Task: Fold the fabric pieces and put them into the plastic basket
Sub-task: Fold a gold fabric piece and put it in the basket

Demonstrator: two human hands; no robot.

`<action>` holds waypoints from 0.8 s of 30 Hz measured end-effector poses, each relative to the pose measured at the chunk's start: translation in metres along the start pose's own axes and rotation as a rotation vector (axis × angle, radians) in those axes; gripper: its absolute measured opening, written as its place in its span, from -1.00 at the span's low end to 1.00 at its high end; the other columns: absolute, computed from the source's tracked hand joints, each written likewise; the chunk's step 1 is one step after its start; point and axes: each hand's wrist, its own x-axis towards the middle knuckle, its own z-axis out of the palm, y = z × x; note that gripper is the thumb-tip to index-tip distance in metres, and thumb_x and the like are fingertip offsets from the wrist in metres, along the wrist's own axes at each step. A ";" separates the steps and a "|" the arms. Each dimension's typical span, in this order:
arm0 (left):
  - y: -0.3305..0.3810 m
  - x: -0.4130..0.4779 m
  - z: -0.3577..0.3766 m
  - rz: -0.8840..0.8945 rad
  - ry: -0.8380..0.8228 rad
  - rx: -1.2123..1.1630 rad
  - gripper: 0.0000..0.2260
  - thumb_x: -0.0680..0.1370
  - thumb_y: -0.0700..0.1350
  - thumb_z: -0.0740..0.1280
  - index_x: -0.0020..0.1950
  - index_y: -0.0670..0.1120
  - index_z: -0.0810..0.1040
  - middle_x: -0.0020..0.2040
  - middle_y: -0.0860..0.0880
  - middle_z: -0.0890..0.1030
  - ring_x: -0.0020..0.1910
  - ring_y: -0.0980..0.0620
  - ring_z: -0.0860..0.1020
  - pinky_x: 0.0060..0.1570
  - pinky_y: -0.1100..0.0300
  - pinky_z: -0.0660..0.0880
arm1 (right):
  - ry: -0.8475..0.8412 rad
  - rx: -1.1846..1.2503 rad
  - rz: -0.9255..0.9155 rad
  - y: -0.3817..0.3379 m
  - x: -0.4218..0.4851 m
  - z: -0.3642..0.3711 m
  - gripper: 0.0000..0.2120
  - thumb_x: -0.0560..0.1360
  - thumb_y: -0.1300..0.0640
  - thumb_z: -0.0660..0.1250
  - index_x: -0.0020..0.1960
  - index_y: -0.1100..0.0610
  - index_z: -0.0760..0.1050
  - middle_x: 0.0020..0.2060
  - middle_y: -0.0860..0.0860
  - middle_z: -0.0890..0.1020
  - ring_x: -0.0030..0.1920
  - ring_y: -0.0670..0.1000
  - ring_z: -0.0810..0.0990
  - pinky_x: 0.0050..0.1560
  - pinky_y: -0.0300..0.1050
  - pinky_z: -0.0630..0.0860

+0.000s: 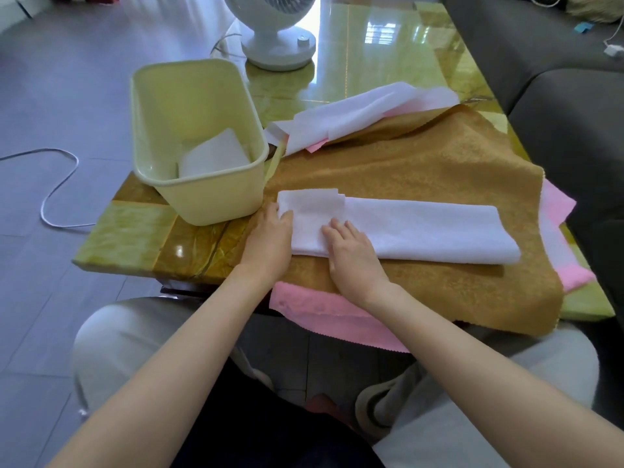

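Observation:
A long white fabric strip (422,231), folded lengthwise, lies across a golden-brown cloth (439,163) on the table. My left hand (270,241) pinches the strip's left end between thumb and fingers. My right hand (354,255) lies flat on the strip just to the right, fingers spread and pressing down. The pale yellow plastic basket (202,194) stands to the left of the strip with one folded white piece (216,157) inside. More loose white fabric (358,109) and a pink piece (317,146) are heaped behind the golden cloth.
A pink cloth (324,319) lies under the golden one and hangs over the near table edge. A white fan (280,32) stands at the back of the glossy yellow table (128,231). A dark sofa (557,113) runs along the right. A white cable (54,194) lies on the floor at left.

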 end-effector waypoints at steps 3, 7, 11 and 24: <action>0.004 0.001 -0.002 -0.007 0.004 0.116 -0.64 0.54 -0.33 0.15 0.34 -0.17 0.37 0.31 -0.20 0.32 0.26 -0.17 0.32 0.22 0.05 0.35 | 0.001 0.014 -0.011 0.003 -0.002 -0.003 -0.61 0.61 0.26 0.04 0.43 0.16 0.25 0.48 0.08 0.24 0.50 0.12 0.12 0.49 -0.01 0.08; 0.015 0.008 -0.007 -0.052 0.069 0.223 -0.76 0.51 -0.31 0.17 0.14 -0.16 0.47 0.18 -0.16 0.39 0.15 -0.13 0.36 0.12 0.10 0.32 | 0.098 0.006 0.064 0.013 -0.009 -0.015 -0.67 0.61 0.14 0.08 0.35 0.12 0.37 0.29 0.03 0.49 0.35 0.06 0.37 0.43 0.00 0.16; 0.044 0.017 -0.006 0.024 0.126 0.093 -0.68 0.54 -0.30 0.15 0.26 -0.13 0.45 0.19 -0.13 0.45 0.20 -0.10 0.38 0.16 0.11 0.31 | 0.231 0.025 0.194 0.054 -0.027 -0.037 -0.68 0.58 0.13 0.15 0.30 0.13 0.47 0.19 0.05 0.59 0.26 0.08 0.48 0.36 0.00 0.28; 0.156 0.038 0.034 0.350 -0.248 0.076 -0.48 0.55 0.20 0.14 0.47 0.05 0.18 0.44 -0.07 0.25 0.39 -0.11 0.25 0.26 -0.08 0.23 | 0.144 0.170 0.711 0.175 -0.059 -0.094 -0.37 0.51 0.00 0.32 0.40 0.31 0.17 0.32 0.24 0.37 0.31 0.24 0.37 0.25 0.05 0.34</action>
